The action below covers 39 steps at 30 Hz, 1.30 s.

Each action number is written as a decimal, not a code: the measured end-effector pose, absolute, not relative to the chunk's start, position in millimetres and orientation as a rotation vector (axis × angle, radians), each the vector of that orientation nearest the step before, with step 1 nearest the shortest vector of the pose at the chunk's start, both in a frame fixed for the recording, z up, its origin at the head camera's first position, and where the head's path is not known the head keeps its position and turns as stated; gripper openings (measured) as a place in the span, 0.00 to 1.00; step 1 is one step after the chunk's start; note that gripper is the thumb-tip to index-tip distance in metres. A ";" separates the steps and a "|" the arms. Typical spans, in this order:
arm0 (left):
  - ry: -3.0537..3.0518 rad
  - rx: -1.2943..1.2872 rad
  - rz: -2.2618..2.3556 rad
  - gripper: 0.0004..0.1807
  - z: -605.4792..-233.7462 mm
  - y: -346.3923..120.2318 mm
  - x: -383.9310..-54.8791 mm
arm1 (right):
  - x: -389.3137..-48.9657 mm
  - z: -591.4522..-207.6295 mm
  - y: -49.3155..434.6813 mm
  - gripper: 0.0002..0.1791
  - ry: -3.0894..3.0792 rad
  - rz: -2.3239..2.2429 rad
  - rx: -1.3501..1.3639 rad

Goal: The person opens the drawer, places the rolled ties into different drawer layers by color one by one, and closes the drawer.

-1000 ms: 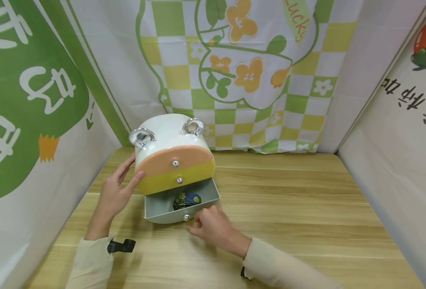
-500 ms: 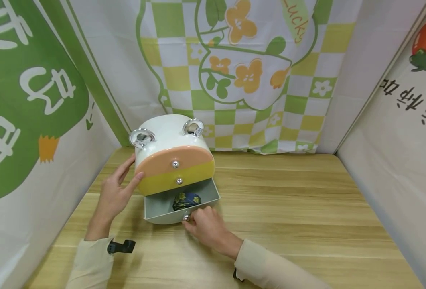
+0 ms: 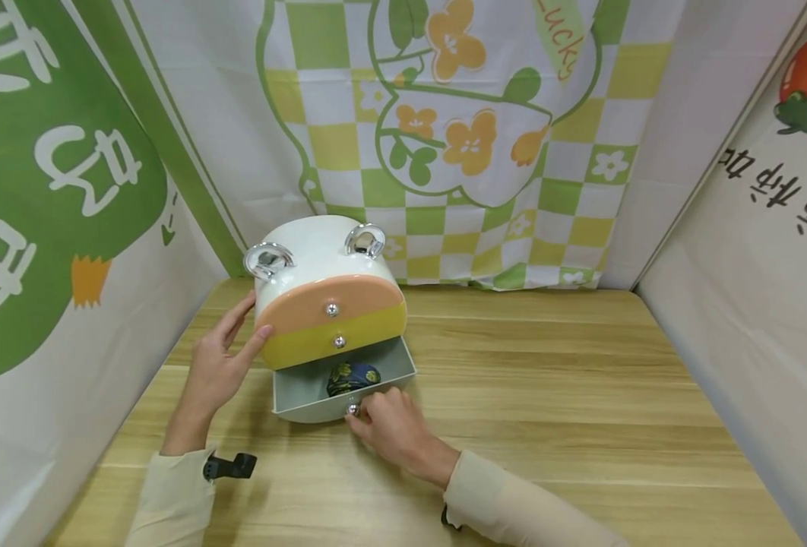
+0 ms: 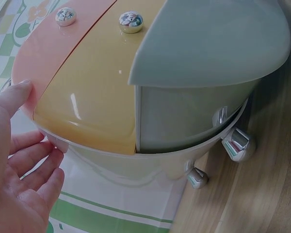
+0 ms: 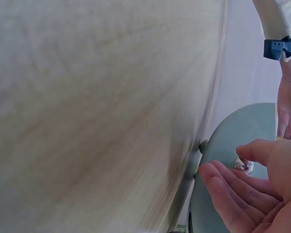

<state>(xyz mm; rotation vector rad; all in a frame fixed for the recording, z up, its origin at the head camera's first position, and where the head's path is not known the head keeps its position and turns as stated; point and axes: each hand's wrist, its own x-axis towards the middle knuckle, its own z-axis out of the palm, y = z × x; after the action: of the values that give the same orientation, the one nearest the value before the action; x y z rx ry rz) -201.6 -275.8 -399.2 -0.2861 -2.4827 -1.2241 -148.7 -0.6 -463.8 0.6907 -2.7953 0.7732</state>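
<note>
A small desktop drawer cabinet [image 3: 324,254] with a white body stands on the table. Its orange drawer [image 3: 294,302] and yellow drawer [image 3: 301,343] are pushed in; the grey-green bottom drawer [image 3: 301,412] is pulled out. Inside that one lies a dark blue bundle [image 3: 353,378] with a yellow flower pattern. My left hand [image 3: 215,368] holds the cabinet's left side, thumb on the front edge and fingers along the side wall. With thumb and index finger, my right hand [image 3: 397,429] pinches the silver knob [image 5: 243,165] of the bottom drawer.
Two chrome rings [image 3: 270,260] stick up from the cabinet top. The wood-grain table [image 3: 547,395] reaches out to the right, with printed cloth [image 3: 472,243] hanging behind it and light walls on both sides. A black strap mount [image 3: 229,466] sits on the left wrist.
My right hand has moved slightly left onto the bottom drawer's knob and taken hold of it. The left hand, cabinet and bundle look almost unmoved.
</note>
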 end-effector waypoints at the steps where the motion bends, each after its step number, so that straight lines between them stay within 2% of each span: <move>1: -2.485 -0.284 -1.225 0.33 -399.3 -275.7 -201.5 | -148.9 -463.8 -0.8 0.18 -2.796 0.773 0.691; 11: -2.493 -0.275 -1.218 0.33 -397.4 -275.7 -199.9 | -152.9 -463.8 -3.8 0.15 -2.798 0.801 0.689; 21: -2.467 -0.310 -1.245 0.33 -370.8 -257.4 -183.5 | -159.5 -463.6 -5.9 0.13 -2.810 0.788 0.665; 39: -2.456 -0.310 -1.252 0.32 -374.4 -259.2 -184.3 | -172.7 -465.5 -12.1 0.14 -2.768 0.711 0.628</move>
<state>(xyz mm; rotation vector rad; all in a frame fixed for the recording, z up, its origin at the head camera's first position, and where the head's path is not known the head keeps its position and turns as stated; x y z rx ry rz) -184.3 -259.2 -374.4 -0.3098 -2.4561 -1.2518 -172.7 -12.1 -465.5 0.6279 -2.7680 0.7111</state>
